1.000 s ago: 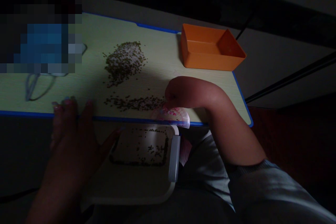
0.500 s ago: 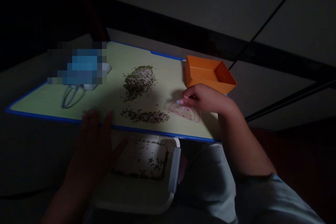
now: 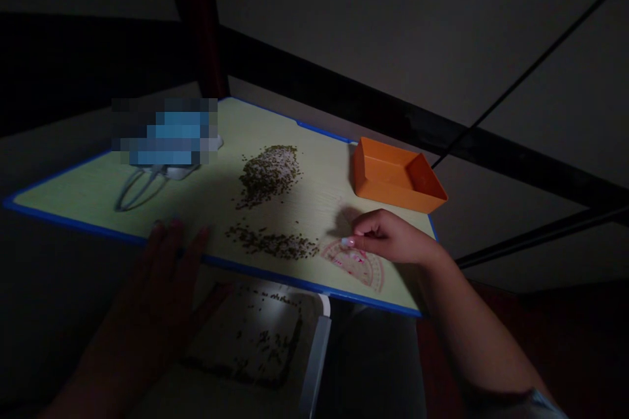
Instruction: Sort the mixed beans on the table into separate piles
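Head view, in dim light: the right hand (image 3: 393, 239) has its fingers (image 3: 364, 228) curled in narrow, the pale-nailed tips drawn together with nothing visible between them. Those tips sit just at the upper edge of a clear half-round protractor (image 3: 354, 266) with pink markings, though I cannot tell whether they touch it. The protractor lies flat on the worktop (image 3: 98, 191), close to its near blue edge.

Well to the left of the protractor, the left hand (image 3: 140, 301) lies in shadow, its fingers (image 3: 170, 239) spread wide with the tips resting on the worktop just past that blue edge.

Just left of the protractor runs a loose strip of small brown-green grains (image 3: 272, 242). Farther from the protractor, beyond that strip, sits a larger heap of the same grains (image 3: 269, 175).

Beyond the protractor, an orange rectangular tray (image 3: 398, 177) stands at the worktop's far edge. Below the protractor, under the near edge, a pale tray (image 3: 246, 324) holds scattered grains, many of them lining its inner rim.

Far to the protractor's left lie a blue object (image 3: 167, 137), too blurred to name, and thin pale loops (image 3: 137, 188) touching it.
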`<state>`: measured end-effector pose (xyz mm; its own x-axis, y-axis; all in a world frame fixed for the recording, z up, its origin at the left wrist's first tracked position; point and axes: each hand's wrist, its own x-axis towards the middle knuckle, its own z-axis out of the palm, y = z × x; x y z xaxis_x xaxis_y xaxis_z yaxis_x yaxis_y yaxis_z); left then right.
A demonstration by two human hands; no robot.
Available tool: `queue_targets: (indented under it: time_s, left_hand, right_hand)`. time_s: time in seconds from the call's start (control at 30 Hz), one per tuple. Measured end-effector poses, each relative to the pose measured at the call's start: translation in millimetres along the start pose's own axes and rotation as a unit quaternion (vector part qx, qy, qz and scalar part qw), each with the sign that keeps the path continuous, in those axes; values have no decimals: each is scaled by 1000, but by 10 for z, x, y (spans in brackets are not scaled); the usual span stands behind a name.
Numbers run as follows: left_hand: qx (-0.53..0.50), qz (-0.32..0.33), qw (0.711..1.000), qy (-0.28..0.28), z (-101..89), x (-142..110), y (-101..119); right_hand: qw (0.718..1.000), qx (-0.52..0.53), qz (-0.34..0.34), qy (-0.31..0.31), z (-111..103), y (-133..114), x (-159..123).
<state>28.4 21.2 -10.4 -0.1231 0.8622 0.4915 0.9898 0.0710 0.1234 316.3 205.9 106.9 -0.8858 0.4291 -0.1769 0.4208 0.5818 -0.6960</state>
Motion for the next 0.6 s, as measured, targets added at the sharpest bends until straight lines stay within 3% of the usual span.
queue_targets:
  time_s: [0.27, 0.6]
  left_hand:
    - [-10, -25, 1000, -4, -14, -12, 14]
    - [-26, -22, 999, -3, -41, 1, 33]
  right_hand:
    - [999, -31, -40, 2, 121, 0, 63]
    - [996, -89, -5, 9, 100, -70, 37]
